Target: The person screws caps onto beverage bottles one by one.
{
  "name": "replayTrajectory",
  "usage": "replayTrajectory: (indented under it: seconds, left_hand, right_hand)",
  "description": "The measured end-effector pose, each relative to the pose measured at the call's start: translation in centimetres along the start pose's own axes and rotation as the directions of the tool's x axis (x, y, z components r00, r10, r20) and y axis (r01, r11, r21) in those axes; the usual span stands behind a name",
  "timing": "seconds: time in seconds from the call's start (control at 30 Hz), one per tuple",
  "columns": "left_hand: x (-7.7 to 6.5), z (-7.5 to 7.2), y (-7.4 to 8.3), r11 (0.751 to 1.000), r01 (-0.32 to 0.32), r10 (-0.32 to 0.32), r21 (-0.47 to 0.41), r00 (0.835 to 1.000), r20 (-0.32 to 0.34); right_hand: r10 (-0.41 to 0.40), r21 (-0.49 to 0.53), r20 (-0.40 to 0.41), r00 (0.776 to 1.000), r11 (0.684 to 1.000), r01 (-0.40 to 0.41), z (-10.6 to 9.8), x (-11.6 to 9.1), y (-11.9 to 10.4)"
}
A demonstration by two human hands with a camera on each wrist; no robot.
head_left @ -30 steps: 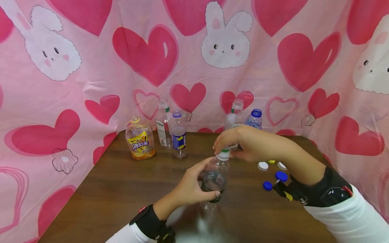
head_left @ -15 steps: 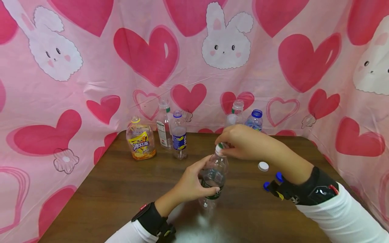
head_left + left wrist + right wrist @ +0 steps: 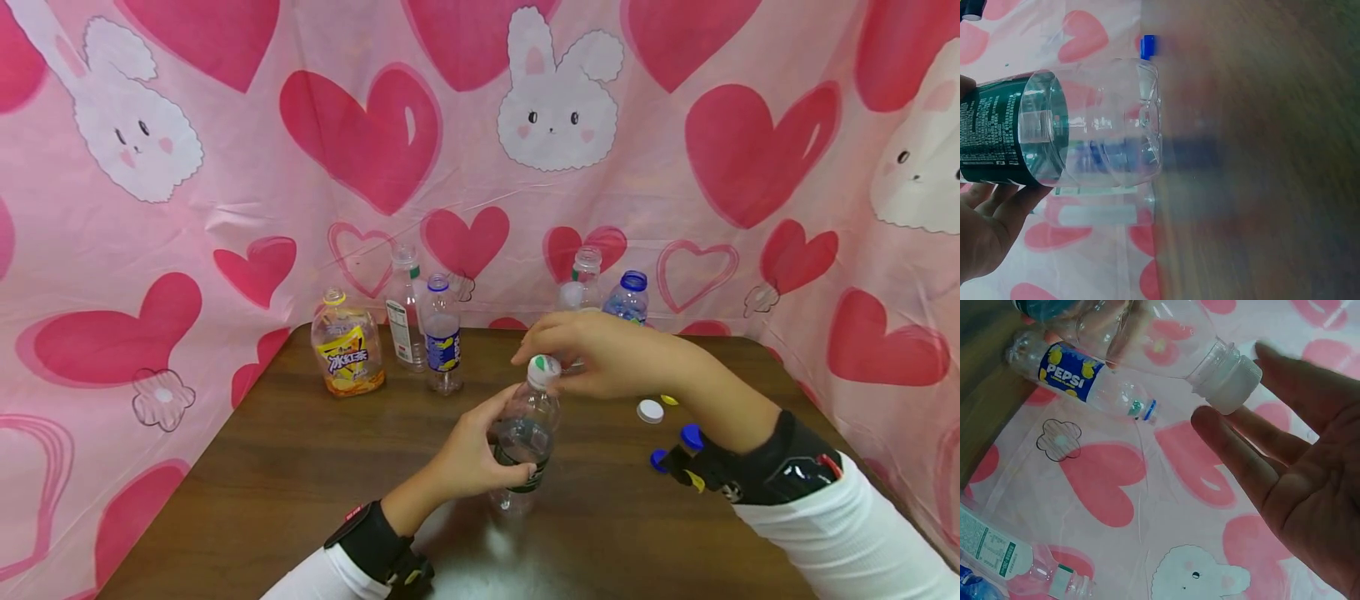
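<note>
A clear plastic bottle (image 3: 531, 437) with a dark green label stands near the middle of the table. My left hand (image 3: 472, 462) grips it around the label, fingers behind and thumb across the front. In the left wrist view, its ridged base (image 3: 1141, 125) is close to the tabletop. A white cap (image 3: 543, 372) with a green mark on top sits on the bottle's neck. Around this cap my right hand (image 3: 603, 354) is spread. In the right wrist view, thumb and fingers (image 3: 1235, 450) stand on either side of the cap with a gap.
Uncapped bottles stand at the back: an iced tea bottle (image 3: 348, 354), a clear bottle (image 3: 403, 321), a Pepsi bottle (image 3: 442, 346), another clear bottle (image 3: 587, 271) and a blue-rimmed bottle (image 3: 628, 300). Loose caps lie at right, including a white cap (image 3: 650, 411) and a blue cap (image 3: 692, 436).
Half a second ago my right fingers pinched the cap; now they have spread away from it. The bottle has shifted slightly left over the second, still in my left hand.
</note>
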State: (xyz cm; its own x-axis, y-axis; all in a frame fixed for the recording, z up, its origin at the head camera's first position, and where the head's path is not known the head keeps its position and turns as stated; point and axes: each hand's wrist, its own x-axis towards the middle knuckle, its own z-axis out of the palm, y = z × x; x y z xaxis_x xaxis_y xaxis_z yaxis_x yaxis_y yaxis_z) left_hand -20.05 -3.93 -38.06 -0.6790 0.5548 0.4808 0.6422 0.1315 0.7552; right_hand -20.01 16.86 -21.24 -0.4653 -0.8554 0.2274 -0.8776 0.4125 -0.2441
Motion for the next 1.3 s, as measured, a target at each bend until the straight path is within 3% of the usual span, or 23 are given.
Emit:
replayTrajectory:
  seconds: [0.13,0.27,0.47,0.6,0.77,0.9,1.03,1.3]
  left_hand:
    - [0.0,0.1,-0.4,1.000,0.016,-0.016,-0.004,1.000,-0.004]
    - [-0.1,0.2,-0.8,1.000,0.005,-0.005,0.000,1.000,-0.014]
    - [0.1,0.4,-1.0,0.996,-0.049,0.054,0.076,0.996,-0.068]
    - [0.2,0.5,-1.1,0.994,-0.049,0.057,0.097,0.996,-0.076]
    - [0.3,0.3,-1.0,0.993,-0.068,0.076,0.092,0.994,-0.084]
    - [0.4,0.0,-0.7,0.993,-0.076,0.084,0.088,0.991,-0.099]
    - [0.5,-0.2,-0.5,0.995,-0.060,0.067,0.082,0.994,-0.092]
    - [0.5,0.0,-0.4,0.997,-0.030,0.036,0.070,0.996,-0.087]
  right_hand:
    - [-0.014,-0.033,0.009,1.000,0.999,0.014,0.2,0.0,0.1]
    - [0.030,-0.114,0.005,1.000,0.993,-0.030,0.5,0.0,-0.1]
    - [0.084,-0.269,-0.072,0.994,0.958,-0.100,1.4,0.2,0.1]
    - [0.123,-0.303,-0.102,0.987,0.941,-0.149,1.8,0.5,0.2]
    - [0.132,-0.259,-0.107,0.986,0.953,-0.155,1.6,0.4,0.2]
    - [0.088,-0.123,-0.099,0.991,0.987,-0.100,0.6,-0.1,0.3]
    - [0.042,-0.026,-0.065,0.997,0.999,-0.044,-0.1,-0.4,0.3]
    - [0.035,-0.108,-0.062,0.997,0.993,-0.042,0.5,-0.2,0.5]
